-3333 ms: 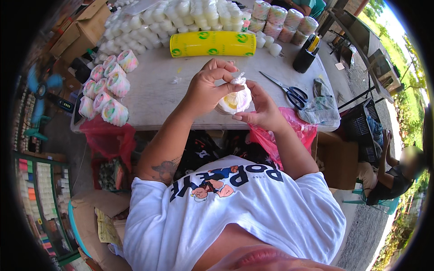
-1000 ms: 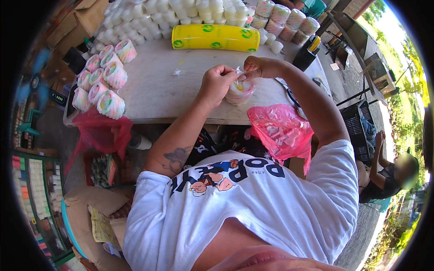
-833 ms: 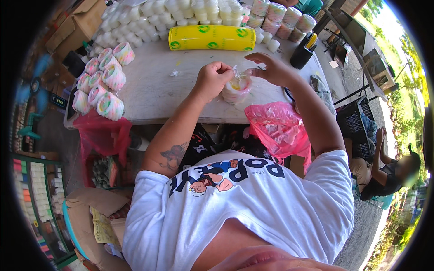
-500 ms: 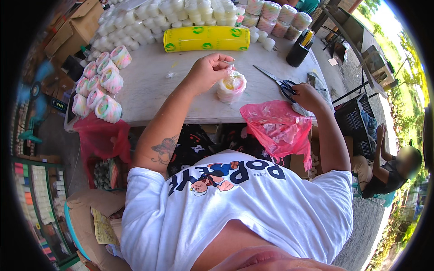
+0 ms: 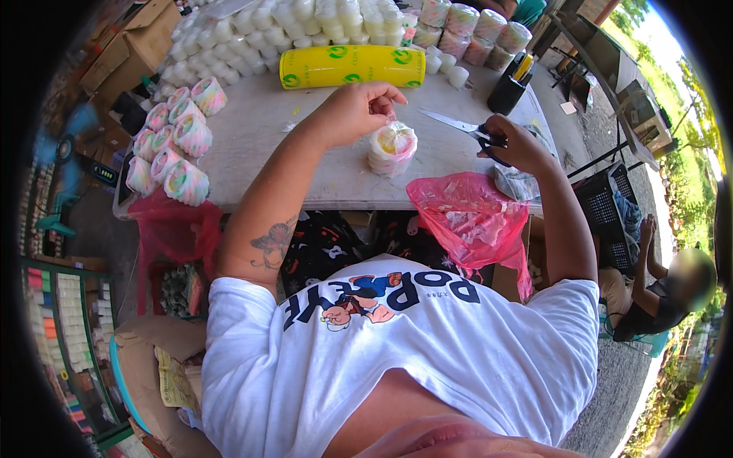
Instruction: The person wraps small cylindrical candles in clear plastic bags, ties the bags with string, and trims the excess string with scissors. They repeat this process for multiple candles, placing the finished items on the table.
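Note:
On the table before me stands a squat round candle-like piece, pastel-marbled with a yellowish top, bundled in clear plastic wrap. My left hand is at its top, thumb and fingers bent together around the gathered plastic tail; the fingertips partly hide the tail. My right hand grips the black handles of the scissors, raised off the tabletop. Their blades point left toward the wrapped piece but stay apart from it. A pink plastic bag with crumpled clear scraps hangs at the table edge below my right hand.
A yellow roll of film lies across the table, before piled white cups. Several wrapped pastel pieces stand at left, more stacked pastel pieces at back right. A black pen holder and grey cloth are at right.
My right hand has lifted the scissors off the table, bringing them up beside the wrapped piece. My left hand stays at the gathered plastic, its fingers slightly shifted.

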Tool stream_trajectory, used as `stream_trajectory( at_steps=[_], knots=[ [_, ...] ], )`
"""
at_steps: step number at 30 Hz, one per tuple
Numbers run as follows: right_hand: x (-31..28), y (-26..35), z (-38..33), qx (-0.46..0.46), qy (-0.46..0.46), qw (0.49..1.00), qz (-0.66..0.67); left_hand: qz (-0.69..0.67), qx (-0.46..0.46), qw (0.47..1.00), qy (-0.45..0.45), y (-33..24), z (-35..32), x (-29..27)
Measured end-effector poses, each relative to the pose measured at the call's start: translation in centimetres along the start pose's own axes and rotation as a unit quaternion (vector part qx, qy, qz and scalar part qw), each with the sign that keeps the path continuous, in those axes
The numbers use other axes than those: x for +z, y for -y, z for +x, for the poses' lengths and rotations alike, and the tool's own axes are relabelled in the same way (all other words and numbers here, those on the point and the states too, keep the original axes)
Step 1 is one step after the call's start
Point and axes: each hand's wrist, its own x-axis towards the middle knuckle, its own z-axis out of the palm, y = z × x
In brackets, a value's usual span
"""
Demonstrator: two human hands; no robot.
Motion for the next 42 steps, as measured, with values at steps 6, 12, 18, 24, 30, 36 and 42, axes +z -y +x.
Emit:
stream_trajectory(
  at_steps=[6,12,18,24,30,36,42],
  knots=[
    [-0.6,2.8,0.4,-0.08,0.065,0.995,-0.017,0.079,0.036,0.996,0.01,-1.3,0.3,-0.5],
    [0.5,5.9,2.3,-0.109,0.071,0.99,-0.05,0.085,0.035,0.996,-0.007,-1.5,0.4,-0.3],
    [0.6,6.8,3.2,-0.091,0.054,0.993,-0.043,0.071,0.046,0.995,-0.045,-1.1,0.3,-0.1],
    [-0.9,2.6,2.3,0.001,-0.03,0.994,-0.106,-0.037,0.048,0.992,-0.115,-1.7,-1.4,1.0],
    [1.1,-3.2,0.7,0.032,-0.102,0.986,-0.129,0.079,0.352,0.933,-0.014,-3.2,-4.1,13.9],
    [2.6,-6.3,0.5,0.015,-0.125,0.983,-0.131,0.282,0.297,0.902,0.137,5.8,-5.0,27.1],
    [0.8,-3.5,-1.6,-0.033,-0.38,0.875,0.297,0.191,0.306,0.9,0.245,2.9,-4.4,20.8]
  ],
)
